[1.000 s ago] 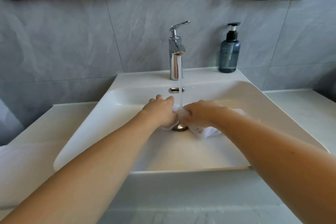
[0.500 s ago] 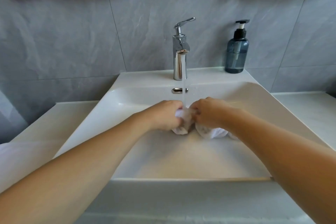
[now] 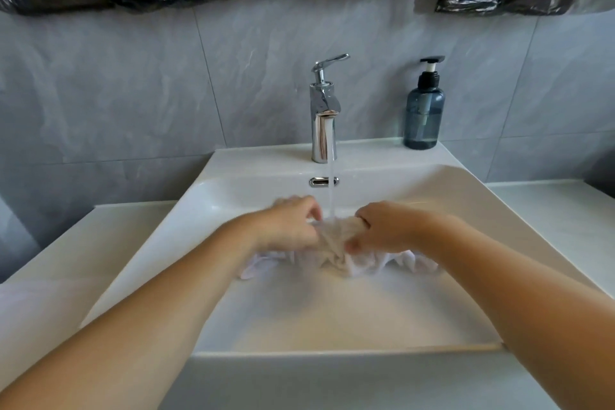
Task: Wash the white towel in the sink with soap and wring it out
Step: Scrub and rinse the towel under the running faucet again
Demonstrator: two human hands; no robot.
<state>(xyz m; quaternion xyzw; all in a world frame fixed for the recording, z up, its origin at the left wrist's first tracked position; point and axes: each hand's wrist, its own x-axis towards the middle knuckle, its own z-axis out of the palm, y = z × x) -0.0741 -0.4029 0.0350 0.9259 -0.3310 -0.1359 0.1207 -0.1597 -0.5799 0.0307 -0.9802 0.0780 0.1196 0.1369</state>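
now both hands, left (image 3: pixel 289 226) and right (image 3: pixel 382 229), grip the bunched white towel (image 3: pixel 336 251) between them under running water (image 3: pixel 331 190).

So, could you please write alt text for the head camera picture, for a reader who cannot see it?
Two hands, left hand and right hand, grip a wet white towel under running water from a chrome faucet in a white sink. A blue soap bottle stands on the sink's back ledge, right of the faucet.
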